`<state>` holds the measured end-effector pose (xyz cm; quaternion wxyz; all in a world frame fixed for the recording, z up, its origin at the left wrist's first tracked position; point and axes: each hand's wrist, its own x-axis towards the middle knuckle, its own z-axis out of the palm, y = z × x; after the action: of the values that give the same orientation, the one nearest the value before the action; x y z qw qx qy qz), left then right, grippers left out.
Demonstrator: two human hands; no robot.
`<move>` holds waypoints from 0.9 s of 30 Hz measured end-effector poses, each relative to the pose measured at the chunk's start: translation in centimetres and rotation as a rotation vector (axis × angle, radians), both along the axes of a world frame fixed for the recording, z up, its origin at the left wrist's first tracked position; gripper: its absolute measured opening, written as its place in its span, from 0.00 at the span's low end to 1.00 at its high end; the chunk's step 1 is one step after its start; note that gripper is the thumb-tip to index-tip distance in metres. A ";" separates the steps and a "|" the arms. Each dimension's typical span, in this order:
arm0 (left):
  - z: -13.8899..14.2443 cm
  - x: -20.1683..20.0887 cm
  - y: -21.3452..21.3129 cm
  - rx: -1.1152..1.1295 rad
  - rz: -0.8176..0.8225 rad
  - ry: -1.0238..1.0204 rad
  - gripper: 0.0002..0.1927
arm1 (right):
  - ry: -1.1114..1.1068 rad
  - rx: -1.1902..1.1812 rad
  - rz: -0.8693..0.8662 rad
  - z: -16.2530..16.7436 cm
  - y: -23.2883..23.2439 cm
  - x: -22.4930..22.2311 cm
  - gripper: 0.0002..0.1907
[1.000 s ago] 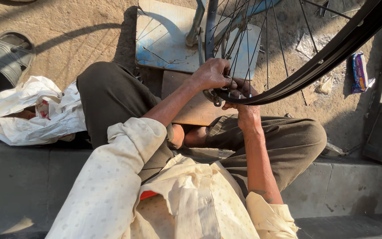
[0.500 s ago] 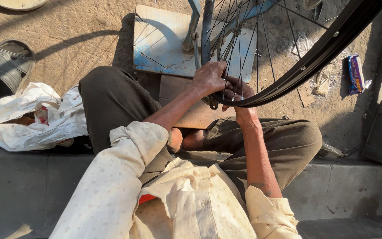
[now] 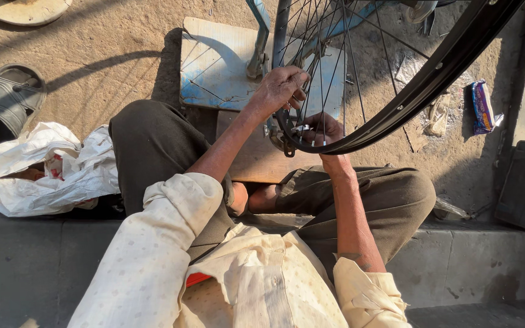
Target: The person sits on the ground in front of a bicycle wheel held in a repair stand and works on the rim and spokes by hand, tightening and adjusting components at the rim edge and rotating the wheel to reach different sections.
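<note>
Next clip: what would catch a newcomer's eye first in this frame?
The big black bicycle wheel rim sweeping across the upper right, its spokes fanning out. At its lower edge the left hand grips the rim and the right hand works between the spokes. Crumpled white plastic sheeting lies on the ground at left.

Strong low sun coming in from the upper right, so my left hand (image 3: 279,90) and the sandy ground (image 3: 110,54) glow warm while my right hand (image 3: 323,129) sits half in shade behind the black rim (image 3: 432,79). Long hard shadows run across the ground and the blue board (image 3: 214,67), and the concrete step (image 3: 31,261) along the bottom edge is pretty dim. Picture's sharp in the middle, with some wide-angle stretch out toward the corners and a bit of glare on the white plastic bag (image 3: 44,176).
</note>
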<state>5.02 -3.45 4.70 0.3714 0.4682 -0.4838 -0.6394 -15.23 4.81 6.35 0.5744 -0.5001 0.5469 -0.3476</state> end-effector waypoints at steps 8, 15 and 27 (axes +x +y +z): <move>3.7 2.6 1.3 0.012 0.277 -0.109 0.15 | -0.237 0.025 -0.511 5.4 0.5 -1.6 0.06; 10.1 21.3 6.1 -0.732 0.643 -0.116 0.10 | -0.176 -0.545 -0.550 14.0 1.4 -19.0 0.04; -11.5 18.0 25.9 0.835 0.166 -0.383 0.13 | 0.562 0.487 -0.247 -12.0 7.0 -18.8 0.07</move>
<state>23.03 22.42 -6.84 0.1052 0.7245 -0.2058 -0.6494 -34.02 11.80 -5.65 0.4580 -0.3550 0.8056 -0.1236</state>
